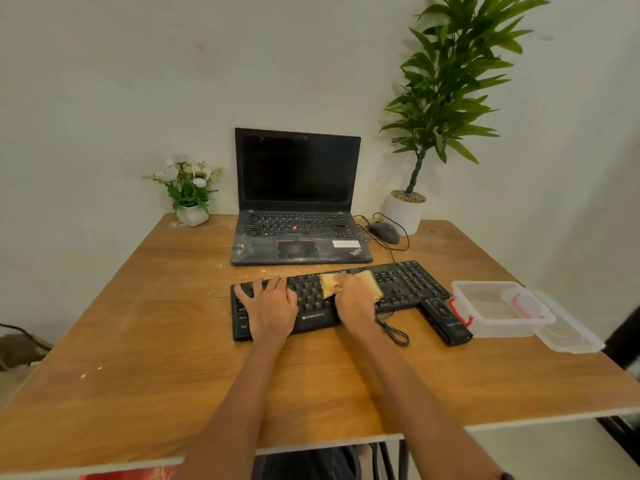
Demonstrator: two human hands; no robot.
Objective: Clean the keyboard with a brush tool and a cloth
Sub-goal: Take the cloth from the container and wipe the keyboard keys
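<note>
A black keyboard point(408, 282) lies slanted on the wooden table point(156, 358), in front of a laptop. My left hand point(268, 304) rests flat on the keyboard's left keys with fingers spread. My right hand point(356, 303) holds a yellow cloth point(367, 280) bunched against the middle keys. A black brush tool point(446, 322) with a wrist cord lies on the table at the keyboard's lower right corner, apart from both hands.
A dusty open laptop point(298, 202) stands behind the keyboard, with a wired mouse point(383, 232) to its right. A clear plastic box point(498, 308) and its lid point(568, 332) sit at the right. A flower pot point(192, 214) and a tall potted plant point(405, 211) stand at the back.
</note>
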